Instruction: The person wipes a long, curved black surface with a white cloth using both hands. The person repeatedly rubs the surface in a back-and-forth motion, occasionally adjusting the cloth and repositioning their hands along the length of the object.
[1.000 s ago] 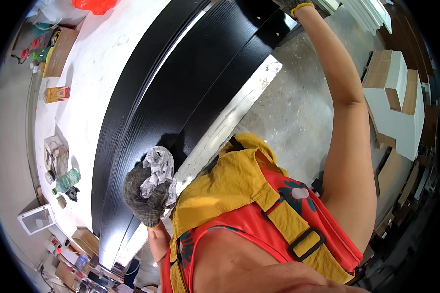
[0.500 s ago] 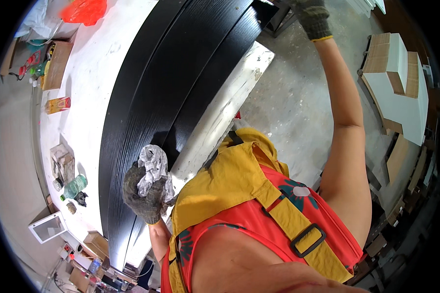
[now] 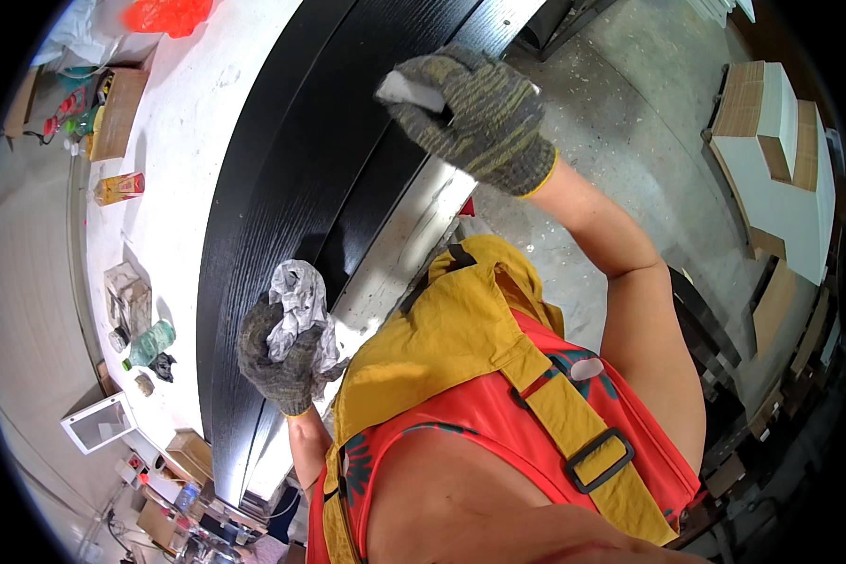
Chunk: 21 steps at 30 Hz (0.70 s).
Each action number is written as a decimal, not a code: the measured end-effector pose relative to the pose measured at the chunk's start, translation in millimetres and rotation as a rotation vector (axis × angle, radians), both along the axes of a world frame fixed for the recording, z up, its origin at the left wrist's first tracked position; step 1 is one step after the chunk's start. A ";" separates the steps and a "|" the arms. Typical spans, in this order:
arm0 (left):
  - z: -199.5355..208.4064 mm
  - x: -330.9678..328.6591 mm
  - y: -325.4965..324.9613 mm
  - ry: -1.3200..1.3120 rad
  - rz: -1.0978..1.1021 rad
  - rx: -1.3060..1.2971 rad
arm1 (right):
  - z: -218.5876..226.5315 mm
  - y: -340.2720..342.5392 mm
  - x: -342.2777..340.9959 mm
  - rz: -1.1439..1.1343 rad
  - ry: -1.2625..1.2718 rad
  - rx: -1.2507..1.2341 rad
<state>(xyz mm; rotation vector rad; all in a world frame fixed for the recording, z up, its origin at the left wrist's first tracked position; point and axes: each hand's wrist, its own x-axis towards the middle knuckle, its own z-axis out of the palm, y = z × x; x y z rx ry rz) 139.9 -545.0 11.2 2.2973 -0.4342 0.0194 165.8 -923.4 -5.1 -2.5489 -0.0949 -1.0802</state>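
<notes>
Left hand (image 3: 277, 362): gloved, fingers bunched around a crumpled rag (image 3: 299, 305), resting on the black panel (image 3: 291, 179). Right hand (image 3: 475, 113): gloved, fingers pinching a small white block (image 3: 409, 89) above the panel's edge. Panel lies along the white tabletop (image 3: 174, 141). Advice: wipe along the grain, keeping the block flat. Panel ends cut off; what the block is stays unclear.

Your left hand (image 3: 282, 362): gloved, fist closed, forearm bent close to your chest. Your right hand (image 3: 475, 117): gloved, fingers curled, arm extended forward.
</notes>
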 end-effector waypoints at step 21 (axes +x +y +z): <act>10.5 -17.9 35.8 -0.018 0.268 -0.237 | -9.5 99.4 -19.9 0.106 -0.011 0.196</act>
